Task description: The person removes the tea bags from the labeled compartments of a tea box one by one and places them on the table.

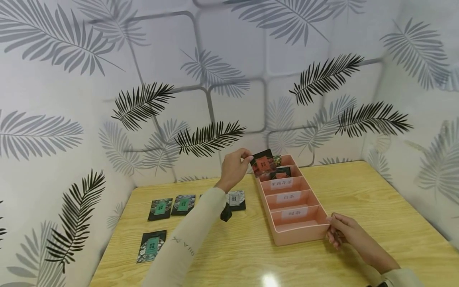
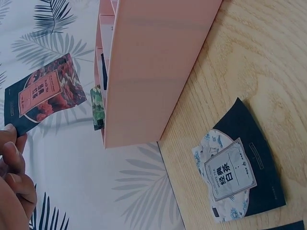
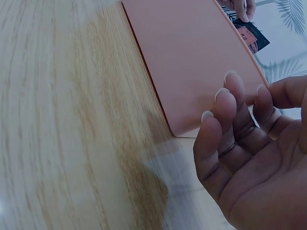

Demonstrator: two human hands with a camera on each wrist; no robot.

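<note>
My left hand (image 1: 234, 167) pinches a black tea sachet with a red label (image 1: 263, 163) by its corner. The sachet hangs over the far end of a pink divided box (image 1: 301, 235); in the left wrist view this sachet (image 2: 45, 93) is tilted beside the box's far end. At the box's near right corner, my right hand (image 1: 353, 235) holds the rim between thumb and forefinger. Its other fingers (image 3: 223, 105) are loosely bent beside the wall. Another red-labelled sachet (image 1: 281, 173) stands in a far compartment, and a green-patterned sachet (image 2: 98, 108) shows behind it.
On the wooden table (image 1: 251, 247), left of the box, lie a white-labelled sachet (image 1: 236, 199) and several green-labelled ones, including one nearer the front (image 1: 151, 246). White paper labels (image 1: 295, 213) mark the box's dividers. A leaf-patterned wall (image 1: 236, 107) stands behind the table.
</note>
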